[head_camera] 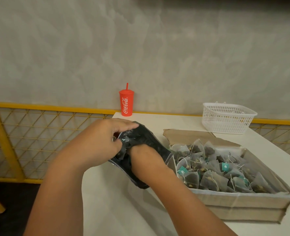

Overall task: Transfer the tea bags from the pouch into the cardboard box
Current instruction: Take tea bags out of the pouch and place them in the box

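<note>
Right hand (140, 155) buried in the pouch (141, 133), its fingers hidden

Left of my brown cardboard box (239, 203), the black pouch (141, 137); inside the box, grey tea bags (212, 178) with teal tags (224, 167); behind it, a red cup (126, 104), white lattice basket (225, 119), yellow diamond-mesh railing (38, 107).

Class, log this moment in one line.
phase: pick from pouch | left hand: grips pouch mouth | right hand: inside pouch, fingers hidden | box: holds tea bags
</note>
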`<state>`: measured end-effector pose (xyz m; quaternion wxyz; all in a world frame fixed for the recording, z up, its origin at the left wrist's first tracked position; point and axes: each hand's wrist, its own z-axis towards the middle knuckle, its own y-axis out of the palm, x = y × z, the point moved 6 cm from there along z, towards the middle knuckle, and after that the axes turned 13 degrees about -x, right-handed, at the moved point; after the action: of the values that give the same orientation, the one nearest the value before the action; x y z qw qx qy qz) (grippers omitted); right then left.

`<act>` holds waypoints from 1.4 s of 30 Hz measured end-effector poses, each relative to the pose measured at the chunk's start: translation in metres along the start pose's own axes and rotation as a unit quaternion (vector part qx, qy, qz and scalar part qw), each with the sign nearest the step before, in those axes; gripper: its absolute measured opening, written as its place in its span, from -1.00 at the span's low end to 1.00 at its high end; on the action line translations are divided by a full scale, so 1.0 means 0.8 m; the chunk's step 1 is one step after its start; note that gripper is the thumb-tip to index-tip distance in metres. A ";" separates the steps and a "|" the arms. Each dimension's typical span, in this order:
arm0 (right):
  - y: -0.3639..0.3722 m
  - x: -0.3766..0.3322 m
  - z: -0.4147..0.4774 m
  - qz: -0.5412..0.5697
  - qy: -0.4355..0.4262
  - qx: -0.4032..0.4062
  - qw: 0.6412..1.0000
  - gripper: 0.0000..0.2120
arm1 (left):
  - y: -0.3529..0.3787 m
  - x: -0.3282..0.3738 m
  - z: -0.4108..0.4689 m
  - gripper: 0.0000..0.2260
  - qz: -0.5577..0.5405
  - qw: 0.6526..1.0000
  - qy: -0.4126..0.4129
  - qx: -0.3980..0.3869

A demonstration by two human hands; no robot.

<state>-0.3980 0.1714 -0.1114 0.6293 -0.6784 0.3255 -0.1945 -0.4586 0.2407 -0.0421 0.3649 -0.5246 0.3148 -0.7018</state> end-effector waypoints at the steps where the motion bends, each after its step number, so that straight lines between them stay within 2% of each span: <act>1: -0.001 0.001 -0.006 0.002 -0.003 0.009 1.000 -0.78 | 0.000 0.000 0.000 -0.44 0.000 1.000 -0.001 0.000; 9: -0.013 0.009 -0.039 0.027 -0.043 0.062 0.997 -0.63 | 0.003 0.000 0.002 -0.44 0.010 1.000 -0.008 -0.004; 13: -0.028 0.018 -0.065 0.089 -0.068 0.097 0.989 -0.67 | 0.002 0.003 0.000 -0.46 0.005 1.000 -0.019 0.002; 18: -0.061 0.043 -0.109 0.250 -0.073 0.140 0.955 -0.79 | 0.001 0.004 0.000 -0.48 0.021 0.999 -0.027 0.002; 22: -0.103 0.087 -0.152 0.324 -0.059 0.220 0.918 -0.76 | 0.002 0.002 0.001 -0.49 0.006 1.000 -0.027 0.005; 27: -0.132 0.174 -0.196 0.326 0.028 0.343 0.881 -0.73 | 0.002 0.006 -0.001 -0.47 -0.004 1.000 -0.011 0.010; 32: -0.125 0.251 -0.210 0.262 0.150 0.401 0.865 -0.82 | 0.004 0.007 -0.001 -0.49 -0.003 1.000 -0.020 0.008; 38: -0.087 0.306 -0.188 0.209 0.273 0.390 0.854 -0.86 | 0.006 0.011 -0.001 -0.51 -0.016 1.000 -0.023 0.001; 42: -0.054 0.337 -0.166 0.199 0.330 0.286 0.878 -0.79 | 0.007 0.011 0.000 -0.50 -0.026 0.999 -0.020 0.003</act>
<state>-0.2867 -0.1102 -0.0910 0.6774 -0.2867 0.5724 -0.3624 -0.4595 0.2307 -0.0423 0.3541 -0.5453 0.2921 -0.7014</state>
